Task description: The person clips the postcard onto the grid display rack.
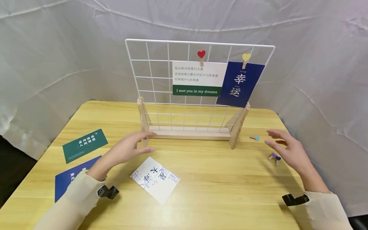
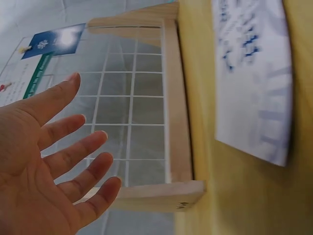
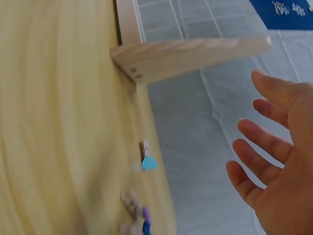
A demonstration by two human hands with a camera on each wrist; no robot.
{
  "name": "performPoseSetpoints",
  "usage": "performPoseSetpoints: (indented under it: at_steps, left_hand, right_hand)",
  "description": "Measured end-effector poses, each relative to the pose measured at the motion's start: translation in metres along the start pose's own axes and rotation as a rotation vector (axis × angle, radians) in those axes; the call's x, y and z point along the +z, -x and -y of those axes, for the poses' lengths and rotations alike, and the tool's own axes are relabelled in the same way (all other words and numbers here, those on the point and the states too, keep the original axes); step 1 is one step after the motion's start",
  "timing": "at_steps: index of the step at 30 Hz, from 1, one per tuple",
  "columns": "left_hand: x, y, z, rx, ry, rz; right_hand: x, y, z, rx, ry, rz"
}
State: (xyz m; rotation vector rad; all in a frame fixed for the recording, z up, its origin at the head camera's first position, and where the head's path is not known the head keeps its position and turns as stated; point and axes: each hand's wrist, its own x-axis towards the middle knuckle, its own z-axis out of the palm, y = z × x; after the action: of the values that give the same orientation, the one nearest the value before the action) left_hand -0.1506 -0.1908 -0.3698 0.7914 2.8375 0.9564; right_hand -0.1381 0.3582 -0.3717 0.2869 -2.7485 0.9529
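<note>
I see left hand (image 1: 126, 149) spread near white card (image 1: 155, 180) lying on bench (image 1: 218, 191) | right hand (image 1: 290, 151), fingers parted, near light-blue heart clip (image 1: 256, 138) | grid rack (image 1: 187, 132) holds green-and-white card (image 1: 198, 83) and blue card (image 1: 241, 84)

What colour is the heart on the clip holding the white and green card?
Red; the heart shows best in the head view.

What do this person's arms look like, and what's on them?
The left sleeve and right sleeve are long, plain and cream. A small black device sits at the left one's end, a similar black unit at the right's. Neither the left grip nor right grip wears a glove.
</note>
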Motion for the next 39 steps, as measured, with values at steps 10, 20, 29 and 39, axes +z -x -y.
performPoseSetpoints:
  at_steps: [10, 20, 29, 39]
  left_hand:
    - [0.008, 0.018, 0.015, -0.05, 0.013, 0.055]
    - [0.016, 0.028, 0.024, -0.062, -0.022, 0.181]
    - [0.028, 0.034, 0.031, -0.079, -0.04, 0.216]
    - [0.036, 0.029, 0.039, -0.014, -0.057, 0.252]
  right_hand:
    - [0.0, 0.009, -0.032, 0.08, -0.004, 0.051]
    - [0.009, 0.023, -0.062, 0.109, -0.043, 0.043]
    - [0.01, 0.032, -0.073, 0.202, 0.013, 0.119]
    - [0.012, 0.036, -0.079, 0.195, 0.096, 0.105]
